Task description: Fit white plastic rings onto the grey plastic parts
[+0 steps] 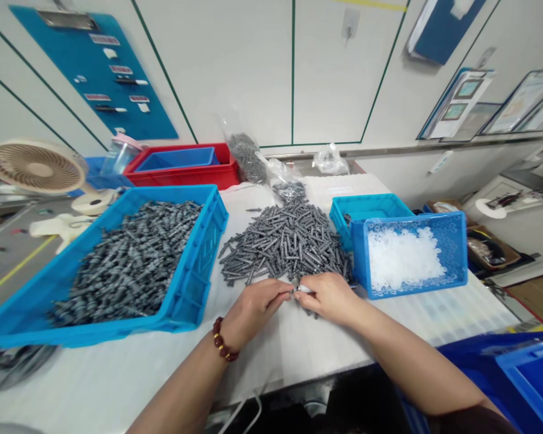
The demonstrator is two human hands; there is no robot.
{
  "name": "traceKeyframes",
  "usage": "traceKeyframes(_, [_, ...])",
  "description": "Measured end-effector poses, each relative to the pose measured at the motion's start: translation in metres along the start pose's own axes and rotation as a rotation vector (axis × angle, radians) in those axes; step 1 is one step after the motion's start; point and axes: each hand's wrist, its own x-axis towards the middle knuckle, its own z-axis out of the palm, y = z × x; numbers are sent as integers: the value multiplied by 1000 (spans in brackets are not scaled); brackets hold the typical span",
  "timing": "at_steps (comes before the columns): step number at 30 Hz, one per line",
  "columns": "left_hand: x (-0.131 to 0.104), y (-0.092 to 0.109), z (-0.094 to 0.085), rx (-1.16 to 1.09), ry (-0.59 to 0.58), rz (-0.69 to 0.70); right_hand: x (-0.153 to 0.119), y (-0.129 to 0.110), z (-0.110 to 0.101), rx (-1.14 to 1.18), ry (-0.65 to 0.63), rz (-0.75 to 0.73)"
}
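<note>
My left hand [256,306], with a beaded bracelet at the wrist, pinches the end of a small grey part, mostly hidden by the fingertips. My right hand [329,296] is closed around a short white stick-like piece [304,289], whose tip meets the grey part between the two hands. Just beyond my fingers lies a heap of slim dark grey parts [294,241] on the white-covered table. To the right, a tilted blue bin [362,259] holds many small white translucent rings [405,259].
On the left stands a large blue crate [206,265] full of grey ribbed parts [136,259]. A teal bin [373,206] sits behind the ring bin. Toward the wall are a red bin [194,175], plastic bags of parts [248,158] and a fan [36,166]. Blue bins [507,367] flank my right arm.
</note>
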Motion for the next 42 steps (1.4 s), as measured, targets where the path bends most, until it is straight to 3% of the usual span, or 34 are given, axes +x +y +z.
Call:
traceKeyframes(5, [-1,-4,-5,-26,15,-51,1,3,1,-13,12,18])
traceKeyframes(10, [0,-12,-21,-35,111,-405,2,7,0,47,59,12])
traceKeyframes(13, [1,-13,-23,225,-38,-440,2,10,2,71,89,-49])
traceKeyframes(17, [5,-13,-13,592,-246,-544,2,11,7,90,94,-89])
traceKeyframes(22, [8,-16,-7,700,-338,-632,2,8,8,100,72,-64])
traceKeyframes(26, [5,-16,-11,583,-229,-602,1,4,3,100,59,-44])
traceKeyframes(30, [3,-17,-12,234,-41,-552,1,3,0,80,37,-11])
traceKeyframes(35, [5,-12,-15,-128,14,-610,1,1,-2,55,19,37])
traceKeyframes(42, [6,-3,-17,-132,74,-510,0,3,-2,71,22,29])
